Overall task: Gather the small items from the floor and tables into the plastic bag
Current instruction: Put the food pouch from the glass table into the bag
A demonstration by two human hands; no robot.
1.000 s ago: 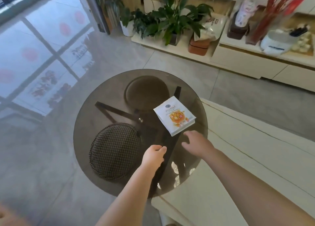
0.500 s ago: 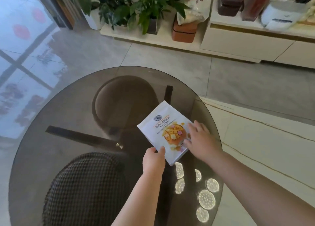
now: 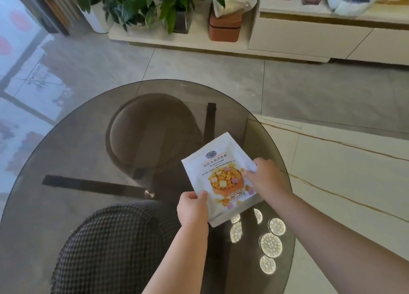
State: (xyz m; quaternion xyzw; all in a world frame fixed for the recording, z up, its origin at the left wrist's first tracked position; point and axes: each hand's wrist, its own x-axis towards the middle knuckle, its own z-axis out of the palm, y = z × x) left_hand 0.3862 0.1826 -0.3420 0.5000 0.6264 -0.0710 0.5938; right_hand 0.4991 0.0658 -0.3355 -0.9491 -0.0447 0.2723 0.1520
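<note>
1. Our left hand (image 3: 193, 207) grips the near-left corner of the white snack packet (image 3: 223, 178), thumb on top, fingers curled under.
2. Our right hand (image 3: 266, 176) pinches the packet's right edge, fingers bent over the printed face.
3. Packet sits over the right part of the round smoked-glass table (image 3: 73, 138); can't tell if it's lifted or still touching the glass.
4. Through the glass: a round stool seat (image 3: 152, 129) and a houndstooth seat (image 3: 110, 247).
5. Behind: potted plants (image 3: 159, 3) on a low cream cabinet (image 3: 309, 34).
</note>
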